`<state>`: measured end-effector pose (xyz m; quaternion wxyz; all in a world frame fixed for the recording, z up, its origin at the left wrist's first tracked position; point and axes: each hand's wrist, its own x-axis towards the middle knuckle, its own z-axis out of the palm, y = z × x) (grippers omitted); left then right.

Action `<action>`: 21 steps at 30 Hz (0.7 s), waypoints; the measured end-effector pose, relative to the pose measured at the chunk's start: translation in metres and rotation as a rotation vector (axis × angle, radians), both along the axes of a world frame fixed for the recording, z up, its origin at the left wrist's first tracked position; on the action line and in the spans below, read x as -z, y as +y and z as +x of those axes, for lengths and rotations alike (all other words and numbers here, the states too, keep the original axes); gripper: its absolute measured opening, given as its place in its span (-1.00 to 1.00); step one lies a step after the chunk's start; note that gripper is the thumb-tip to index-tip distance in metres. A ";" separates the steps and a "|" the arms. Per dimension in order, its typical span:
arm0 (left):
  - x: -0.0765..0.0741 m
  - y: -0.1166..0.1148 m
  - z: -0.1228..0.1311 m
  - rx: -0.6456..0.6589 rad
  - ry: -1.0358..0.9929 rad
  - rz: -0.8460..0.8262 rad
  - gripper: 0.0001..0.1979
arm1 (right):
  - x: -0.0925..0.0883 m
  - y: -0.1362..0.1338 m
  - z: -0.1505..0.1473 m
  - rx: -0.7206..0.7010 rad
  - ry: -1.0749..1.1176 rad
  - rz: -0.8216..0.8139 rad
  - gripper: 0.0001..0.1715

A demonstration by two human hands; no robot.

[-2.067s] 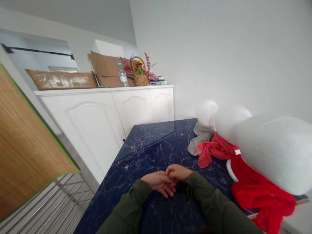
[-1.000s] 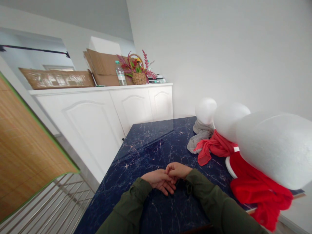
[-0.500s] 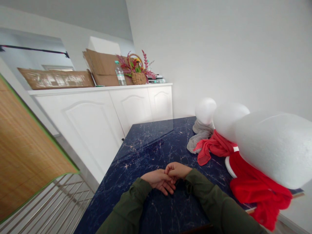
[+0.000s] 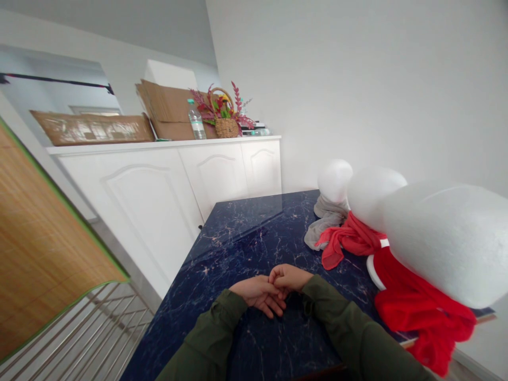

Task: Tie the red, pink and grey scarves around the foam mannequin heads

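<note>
My left hand [image 4: 256, 292] lies on the dark blue marble table [image 4: 246, 233], fingers stretched out flat and holding nothing. My right hand [image 4: 291, 277] rests curled over the left hand's fingers, closed with nothing in it. Both arms wear dark green sleeves. Along the table's right side stand three white foam heads: the far one [image 4: 335, 180] with a grey scarf [image 4: 323, 222], the middle one [image 4: 373, 196] with a red scarf [image 4: 345, 241], and the nearest one [image 4: 448, 238] with a red scarf [image 4: 424, 312]. The hands touch none of them.
A white cabinet [image 4: 159, 185] stands beyond the table, carrying cardboard boxes [image 4: 166, 114], a water bottle [image 4: 196, 123] and a wicker flower basket [image 4: 226, 124]. A bamboo screen [image 4: 35, 238] and a metal rack [image 4: 91, 333] are at the left. The white wall is close on the right.
My hands have stayed clasped in the same spot. Only the view has shifted slightly since the earliest frame.
</note>
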<state>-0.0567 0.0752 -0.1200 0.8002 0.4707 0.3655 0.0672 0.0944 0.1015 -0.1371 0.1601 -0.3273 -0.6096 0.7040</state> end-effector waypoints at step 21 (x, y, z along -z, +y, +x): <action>0.004 0.000 0.000 0.014 -0.054 0.068 -0.71 | 0.006 -0.034 -0.006 0.526 0.076 0.208 -0.68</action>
